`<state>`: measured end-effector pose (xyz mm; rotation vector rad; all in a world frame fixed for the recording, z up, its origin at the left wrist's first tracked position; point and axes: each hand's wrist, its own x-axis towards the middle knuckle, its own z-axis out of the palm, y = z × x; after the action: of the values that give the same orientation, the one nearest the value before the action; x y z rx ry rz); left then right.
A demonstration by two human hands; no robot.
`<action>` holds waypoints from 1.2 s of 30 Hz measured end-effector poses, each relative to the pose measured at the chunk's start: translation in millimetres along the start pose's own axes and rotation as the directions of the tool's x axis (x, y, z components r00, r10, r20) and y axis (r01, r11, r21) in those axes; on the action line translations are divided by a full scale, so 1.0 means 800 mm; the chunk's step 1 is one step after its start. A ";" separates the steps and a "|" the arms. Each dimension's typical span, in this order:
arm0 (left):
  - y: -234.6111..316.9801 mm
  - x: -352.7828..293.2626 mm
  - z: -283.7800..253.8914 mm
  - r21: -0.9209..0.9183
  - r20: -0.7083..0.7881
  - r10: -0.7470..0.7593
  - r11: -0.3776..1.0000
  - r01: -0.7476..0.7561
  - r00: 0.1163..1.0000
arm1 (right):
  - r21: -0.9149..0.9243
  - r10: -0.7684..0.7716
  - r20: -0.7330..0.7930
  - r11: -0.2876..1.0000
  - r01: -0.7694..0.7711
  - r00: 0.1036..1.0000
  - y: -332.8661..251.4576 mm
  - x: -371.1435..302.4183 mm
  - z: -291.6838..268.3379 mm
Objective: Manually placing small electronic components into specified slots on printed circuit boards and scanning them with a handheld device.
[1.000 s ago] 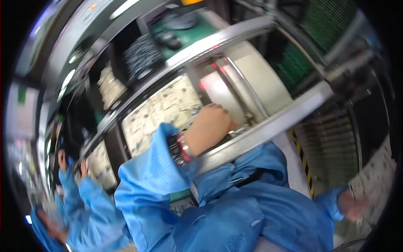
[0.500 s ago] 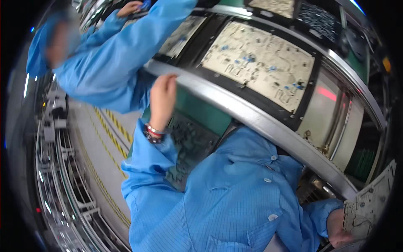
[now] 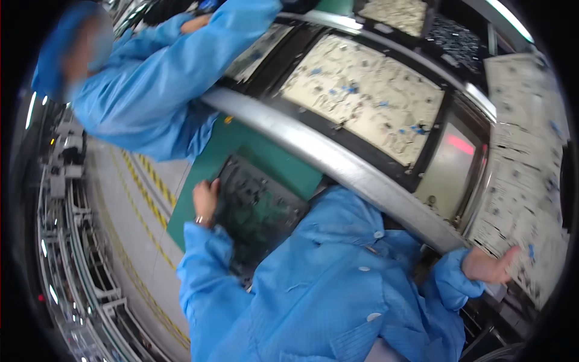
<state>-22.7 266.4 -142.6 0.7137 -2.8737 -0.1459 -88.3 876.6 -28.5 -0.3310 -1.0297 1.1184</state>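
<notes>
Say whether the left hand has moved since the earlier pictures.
Yes. The left hand has moved down-left from the metal rail, to the dark tray.

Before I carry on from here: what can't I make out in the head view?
Head view:
Left hand: blur hides whether its fingers grip the dark fixture.
Dark fixture's near end: partly covered by the blue jacket.
Right hand: blur hides whether it holds the pale panel.
Small parts on that panel: too small and blurred to identify.

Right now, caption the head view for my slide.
Left hand at the edge of a dark tray, right hand at a pale board.
</notes>
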 end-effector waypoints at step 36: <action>0.903 -0.035 -0.161 -0.435 -0.167 0.983 -0.141 -0.889 -0.074 | -0.351 -0.385 -0.313 0.896 0.271 0.868 -0.130 0.131 -0.163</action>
<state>-301.5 909.1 78.2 -1.7458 -2.4452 -0.6132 84.4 953.4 27.8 -0.5627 -0.8663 0.5535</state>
